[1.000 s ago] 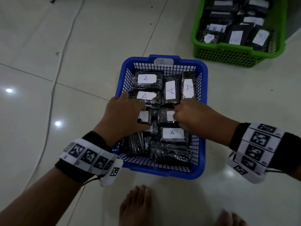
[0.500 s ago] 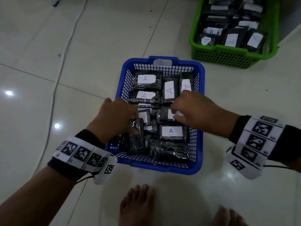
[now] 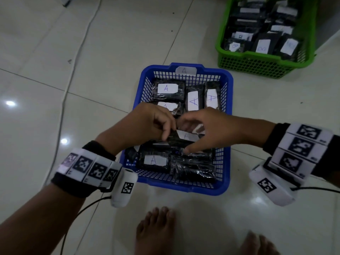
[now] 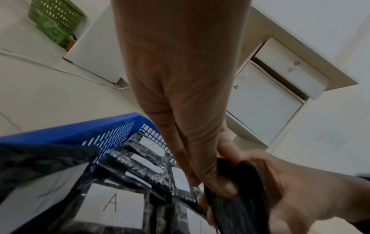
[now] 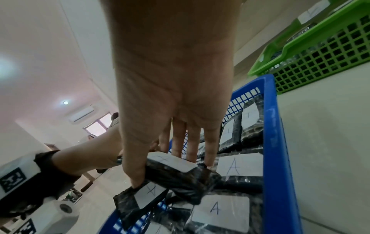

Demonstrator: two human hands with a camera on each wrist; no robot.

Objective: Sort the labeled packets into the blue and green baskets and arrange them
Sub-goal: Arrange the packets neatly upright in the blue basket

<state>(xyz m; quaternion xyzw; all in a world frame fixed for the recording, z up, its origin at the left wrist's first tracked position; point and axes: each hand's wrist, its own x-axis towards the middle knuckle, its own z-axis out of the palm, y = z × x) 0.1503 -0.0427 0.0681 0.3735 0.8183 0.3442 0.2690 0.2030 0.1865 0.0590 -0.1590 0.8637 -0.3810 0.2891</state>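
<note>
The blue basket (image 3: 185, 189) stands on the floor in front of me and holds several black wrapped packets with white "A" labels. Over its middle, both hands hold one black packet (image 3: 185, 136), label side up. My left hand (image 3: 161, 129) pinches its left end with curled fingers. My right hand (image 3: 207, 133) grips its right end, thumb under and fingers on top; the right wrist view shows the same held packet (image 5: 174, 171). In the left wrist view the packet (image 4: 236, 197) is a dark blur between the two hands. The green basket (image 3: 257, 65) at the far right holds packets labelled "B".
A loose packet (image 5: 140, 199) leans over the blue basket's near left rim. A white cable (image 3: 73, 70) runs across the tiled floor on the left. My bare feet (image 3: 156, 230) stand just before the basket. A white cabinet (image 4: 270, 102) shows in the left wrist view.
My hands have come together over the basket's middle and lifted one labelled packet between them. Earlier the left hand was down at the left side on an upright packet.
</note>
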